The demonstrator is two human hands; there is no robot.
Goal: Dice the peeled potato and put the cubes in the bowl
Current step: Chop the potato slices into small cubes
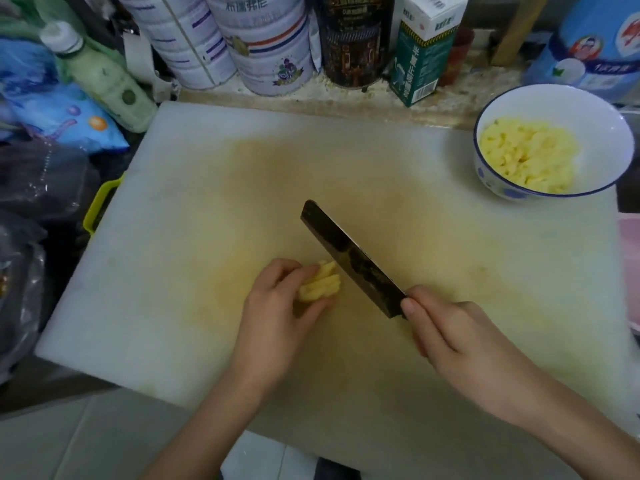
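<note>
A small bundle of yellow potato strips [320, 282] lies on the white cutting board [207, 202], near its front middle. My left hand [277, 306] curls around the strips from the left and holds them together. My right hand [446, 327] grips the handle of a dark cleaver [349, 258], thumb on the blade's base. The blade stands just right of the strips, its edge on or close to the board. A white bowl with a blue rim [588, 109] at the board's far right corner holds many potato cubes [526, 157].
Tins [270, 46], a dark can [356, 39] and a green-white carton [422, 50] line the back edge. A pale green bottle [104, 77] and plastic bags [34, 188] crowd the left side. A blue pack [595, 46] stands behind the bowl. The board's near edge overhangs the counter.
</note>
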